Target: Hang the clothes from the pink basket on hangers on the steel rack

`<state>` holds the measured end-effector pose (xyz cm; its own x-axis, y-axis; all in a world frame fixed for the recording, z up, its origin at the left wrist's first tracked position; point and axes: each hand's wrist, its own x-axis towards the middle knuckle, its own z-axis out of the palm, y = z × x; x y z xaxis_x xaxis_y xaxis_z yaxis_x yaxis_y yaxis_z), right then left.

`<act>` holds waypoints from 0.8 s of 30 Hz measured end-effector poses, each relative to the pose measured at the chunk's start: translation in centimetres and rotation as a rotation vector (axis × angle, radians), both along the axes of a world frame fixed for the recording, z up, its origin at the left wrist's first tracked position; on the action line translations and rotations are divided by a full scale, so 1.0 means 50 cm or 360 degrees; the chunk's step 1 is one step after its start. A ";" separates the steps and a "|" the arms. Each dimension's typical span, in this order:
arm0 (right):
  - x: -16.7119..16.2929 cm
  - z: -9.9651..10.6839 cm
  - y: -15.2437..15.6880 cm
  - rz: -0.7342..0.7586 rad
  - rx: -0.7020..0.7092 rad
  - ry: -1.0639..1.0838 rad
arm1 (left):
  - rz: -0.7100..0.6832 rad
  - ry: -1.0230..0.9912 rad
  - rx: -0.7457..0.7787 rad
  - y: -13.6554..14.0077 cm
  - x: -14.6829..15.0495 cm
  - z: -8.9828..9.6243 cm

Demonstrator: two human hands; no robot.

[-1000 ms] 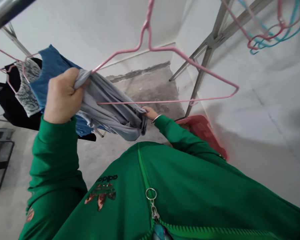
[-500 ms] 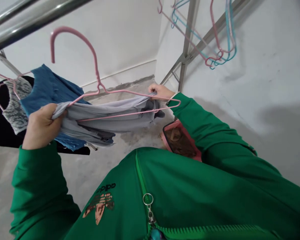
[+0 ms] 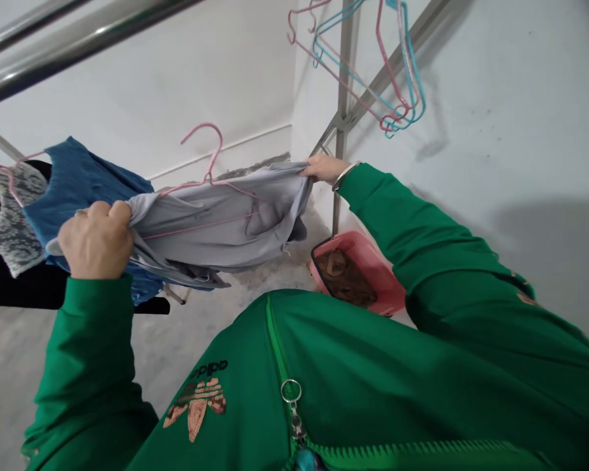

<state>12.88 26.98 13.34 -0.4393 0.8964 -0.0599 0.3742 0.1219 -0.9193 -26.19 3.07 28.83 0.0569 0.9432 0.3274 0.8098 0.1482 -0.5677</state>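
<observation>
A light grey garment [image 3: 211, 222] stretches between my two hands, with a pink clothes hanger [image 3: 209, 163] inside its upper opening. The hanger's hook points up and is on no rail. My left hand [image 3: 98, 239] is closed in a fist round the garment's left end. At the other end, my right hand [image 3: 324, 168] pinches the garment's upper right corner. The hanger's right end lies within the cloth, and its lower bar shows across the opening. Folds of cloth hide the left end of the hanger.
A metal rail [image 3: 93, 39] crosses the upper left. On the left hang a blue garment [image 3: 93, 176], a grey patterned one [image 3: 17, 209] and a black one. Several pink and blue hangers [image 3: 407, 72] hang at upper right. A pink basket [image 3: 383, 275] with brown cloth stands on the floor.
The hanger has dropped and moved away from me, and its right end has gone into the garment. My right hand has drawn the cloth's right end out over it.
</observation>
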 end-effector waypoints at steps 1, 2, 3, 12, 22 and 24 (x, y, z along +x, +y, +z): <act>-0.002 -0.003 -0.004 -0.0040 -0.0049 0.0036 | 0.0062 0.0035 0.0023 0.007 0.002 -0.006; -0.006 -0.005 -0.011 -0.0073 -0.0078 0.0059 | 0.0110 0.0048 0.0041 0.014 0.005 -0.012; -0.012 -0.006 -0.023 -0.0100 -0.0085 0.0075 | 0.0143 0.0042 0.0052 0.023 0.008 -0.017; -0.091 0.015 -0.293 0.1280 -0.0119 0.0009 | 0.0090 -0.0423 0.0303 0.083 0.011 -0.048; -0.101 0.246 -0.226 0.0485 0.0690 0.0743 | -0.0340 -0.0707 0.0223 0.105 0.075 -0.065; -0.129 0.247 -0.234 0.0506 0.0514 0.0901 | -0.0435 -0.0830 0.0130 0.118 0.073 -0.080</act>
<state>6.40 15.25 25.69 -0.5666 0.6546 0.5004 -0.2474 0.4441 -0.8611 -22.53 8.95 24.83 0.1065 0.8875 0.4484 0.9937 -0.0786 -0.0804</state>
